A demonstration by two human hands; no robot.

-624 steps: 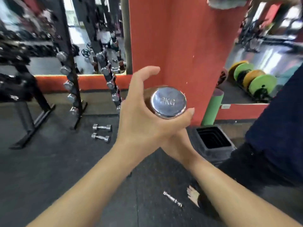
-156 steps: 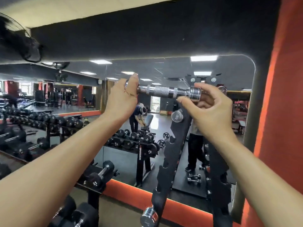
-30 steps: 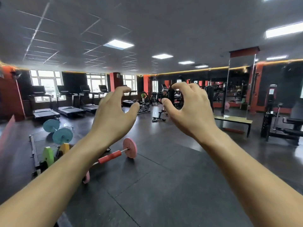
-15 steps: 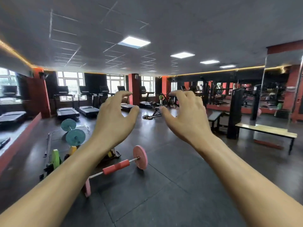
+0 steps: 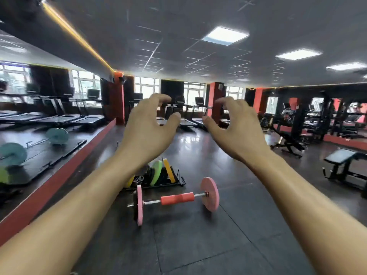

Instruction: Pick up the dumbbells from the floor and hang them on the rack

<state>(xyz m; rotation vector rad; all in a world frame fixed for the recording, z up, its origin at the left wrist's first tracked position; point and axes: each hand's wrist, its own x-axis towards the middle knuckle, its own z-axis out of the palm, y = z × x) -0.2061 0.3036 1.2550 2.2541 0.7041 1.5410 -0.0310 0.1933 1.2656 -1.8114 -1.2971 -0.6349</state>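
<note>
No dumbbell and no dumbbell rack are in the head view; I face the open gym floor. My left hand [image 5: 148, 126] and my right hand [image 5: 235, 129] are raised in front of me at chest height, a short gap between them. Both have loosely curled fingers and hold nothing.
A barbell with pink plates [image 5: 174, 199] lies on the dark rubber floor just ahead. Behind it stands a low rack of coloured plates [image 5: 158, 173]. A mirror wall with a red base [image 5: 59, 175] runs along the left. Benches [image 5: 341, 163] and machines stand at right, treadmills at the back.
The view has swung left: the pink barbell has shifted from lower left to centre, and the mirror wall has come into view. Both hands stay raised and empty.
</note>
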